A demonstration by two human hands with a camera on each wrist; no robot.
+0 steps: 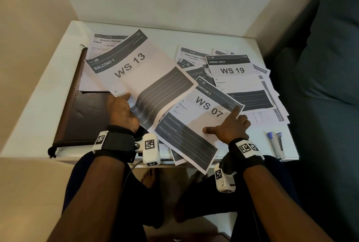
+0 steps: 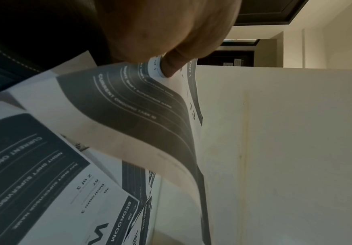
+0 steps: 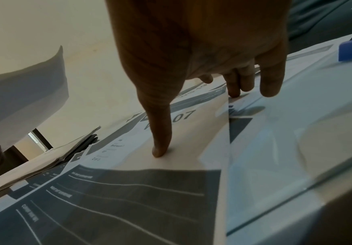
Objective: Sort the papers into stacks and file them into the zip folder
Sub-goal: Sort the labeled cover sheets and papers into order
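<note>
My left hand [image 1: 121, 110] pinches the near edge of the "WS 13" sheet [image 1: 139, 74], lifted and curved above the dark brown zip folder [image 1: 83, 117]; the left wrist view shows the thumb on that sheet [image 2: 129, 106]. My right hand [image 1: 229, 125] rests on the "WS 07" sheet [image 1: 196, 121], with thumb and index finger spread flat and pressing it down. In the right wrist view the thumb presses the WS 07 sheet [image 3: 191, 159]. A "WS 19" sheet [image 1: 235, 78] tops the loose pile [image 1: 268, 105] at right. A "Return Dining Table" sheet [image 1: 104, 42] lies on the folder's far end.
The white table [image 1: 38, 121] stands against a wall, with a blue-grey sofa [image 1: 326, 67] along its right side. A blue-capped stapler [image 1: 275, 142] lies near the table's front right corner. The WS 07 sheet overhangs the front edge above my knees.
</note>
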